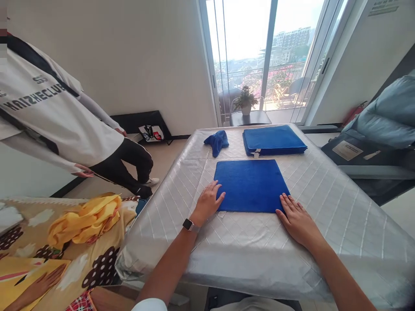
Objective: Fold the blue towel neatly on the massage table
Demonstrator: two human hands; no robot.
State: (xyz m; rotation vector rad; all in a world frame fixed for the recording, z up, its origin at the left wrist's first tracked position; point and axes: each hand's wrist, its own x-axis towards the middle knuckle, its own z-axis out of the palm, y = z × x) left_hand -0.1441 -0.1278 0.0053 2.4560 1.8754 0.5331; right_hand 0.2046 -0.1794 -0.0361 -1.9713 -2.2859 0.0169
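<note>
A blue cloth [251,183], folded into a flat rectangle, lies in front of me on the silver quilted table cover [253,250]. My left hand [209,198] rests at its left edge, fingers stretched out and touching the cloth. At the near right corner, my right hand [296,218] lies flat with its fingertips on the cloth's edge. Beyond it, to the right, sits a stack of folded blue cloths [275,138] with a white tag showing. A crumpled blue cloth [216,141] lies to the left of that stack.
On the left stands a person in a white shirt [61,112]. A patterned cover [100,263] bears a bunched yellow cloth [87,220], and another person's hand [48,278] rests nearby. A potted plant [246,101] stands by the window. Dark bags [356,151] are at the right.
</note>
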